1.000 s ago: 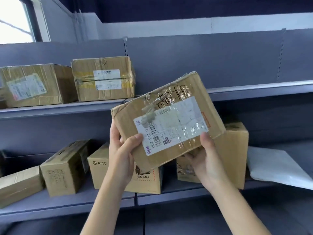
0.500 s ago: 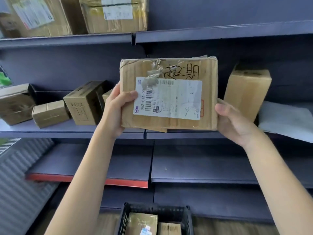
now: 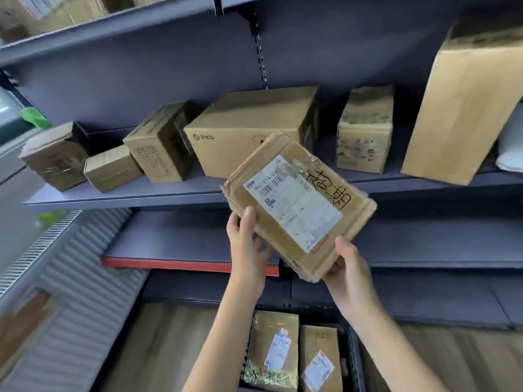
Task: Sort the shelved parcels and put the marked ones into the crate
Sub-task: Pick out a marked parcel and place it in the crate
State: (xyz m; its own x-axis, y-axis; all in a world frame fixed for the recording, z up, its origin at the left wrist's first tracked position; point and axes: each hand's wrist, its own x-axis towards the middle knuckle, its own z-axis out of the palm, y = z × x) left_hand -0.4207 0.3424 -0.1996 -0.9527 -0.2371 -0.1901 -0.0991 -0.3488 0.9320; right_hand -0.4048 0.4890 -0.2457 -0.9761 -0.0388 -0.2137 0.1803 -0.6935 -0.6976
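A flat cardboard parcel (image 3: 300, 205) with a white shipping label and black handwritten characters is tilted in front of the shelves. My left hand (image 3: 246, 244) grips its lower left edge, thumb on top. My right hand (image 3: 349, 273) holds its lower right corner from below, thumb on the face. Directly beneath, on the floor, stands a dark crate (image 3: 353, 357) holding two labelled parcels (image 3: 273, 352), partly hidden by my forearms.
The middle shelf (image 3: 127, 193) carries several cardboard boxes, among them a large PICO box (image 3: 249, 137) and a tall box (image 3: 467, 103) at the right. A lower shelf with a red edge (image 3: 169, 263) lies behind my hands. A ribbed grey panel (image 3: 73, 306) slopes at left.
The parcel has come down from chest height and turned clockwise, now tilted over the crate. My view has dropped, showing more of the crate and floor.
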